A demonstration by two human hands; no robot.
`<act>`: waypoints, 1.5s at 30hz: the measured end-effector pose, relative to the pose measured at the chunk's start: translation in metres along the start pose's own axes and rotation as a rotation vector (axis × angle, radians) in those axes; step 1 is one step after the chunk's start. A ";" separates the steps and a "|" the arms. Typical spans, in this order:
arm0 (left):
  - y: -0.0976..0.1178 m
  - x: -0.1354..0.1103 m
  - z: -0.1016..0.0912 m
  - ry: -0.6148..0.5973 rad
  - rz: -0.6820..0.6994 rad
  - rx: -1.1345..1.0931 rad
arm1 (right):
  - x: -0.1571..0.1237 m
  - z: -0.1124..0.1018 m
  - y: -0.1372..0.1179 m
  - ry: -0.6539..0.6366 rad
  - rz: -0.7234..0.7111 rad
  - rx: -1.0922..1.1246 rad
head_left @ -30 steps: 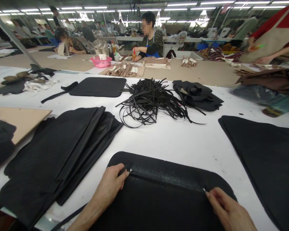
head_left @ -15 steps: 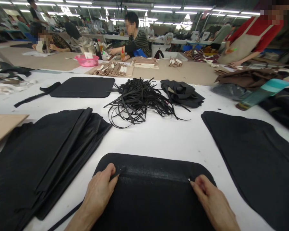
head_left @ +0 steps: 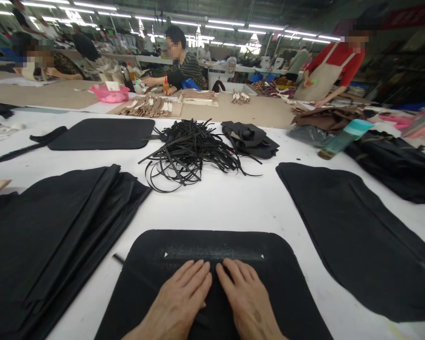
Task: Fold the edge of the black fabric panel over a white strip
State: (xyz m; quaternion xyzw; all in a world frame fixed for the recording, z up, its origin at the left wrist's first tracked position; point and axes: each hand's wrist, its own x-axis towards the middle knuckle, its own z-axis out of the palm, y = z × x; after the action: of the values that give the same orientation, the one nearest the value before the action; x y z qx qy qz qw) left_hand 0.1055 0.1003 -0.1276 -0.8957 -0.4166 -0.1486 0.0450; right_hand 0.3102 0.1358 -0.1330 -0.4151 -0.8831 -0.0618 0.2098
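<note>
A black panel [head_left: 286, 264] with rounded corners is laid flat on the white tabletop [head_left: 233, 203], at its near edge, directly in front of the person. Both hands are placed palm-down on the middle of it, side by side. The left hand [head_left: 184, 302] is pressed flat with its fingers [head_left: 198, 276] extended and held close together. The right hand [head_left: 246, 300] is laid just beside it, its fingers [head_left: 233, 271] slightly fanned. Nothing is pinched or gripped by either hand.

Just beyond the fingertips a shinier band [head_left: 212, 252] is seen running across the panel, with a small white mark [head_left: 165, 254] at its left end and another at its right. A thin black strip [head_left: 118, 259] juts out at the panel's left edge.

The work in hand appears to be pressing the panel down along that band. It would probably be done best with even pressure through flat palms, worked from the centre outward toward each white mark, so that no wrinkle is trapped and the panel is not dragged across the tabletop.

A stack of black sheets [head_left: 56, 226] lies to the left, a large black sheet [head_left: 340, 222] to the right, and a tangle of black strips [head_left: 187, 151] farther back, well apart from the hands.
</note>
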 end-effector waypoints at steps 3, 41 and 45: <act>0.005 0.009 0.007 -0.114 0.029 -0.007 | 0.004 0.012 -0.013 -0.019 -0.030 -0.046; 0.001 0.002 -0.012 -0.151 -0.332 -0.121 | 0.040 -0.034 -0.037 -0.606 0.473 0.885; -0.009 0.012 -0.034 -0.402 -0.529 -0.554 | 0.039 -0.036 -0.016 -0.621 0.520 0.788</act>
State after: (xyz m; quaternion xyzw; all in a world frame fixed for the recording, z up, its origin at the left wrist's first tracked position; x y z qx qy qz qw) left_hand 0.0985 0.1079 -0.0915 -0.7474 -0.5769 -0.0837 -0.3188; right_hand 0.2875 0.1426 -0.0831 -0.5079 -0.7285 0.4514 0.0875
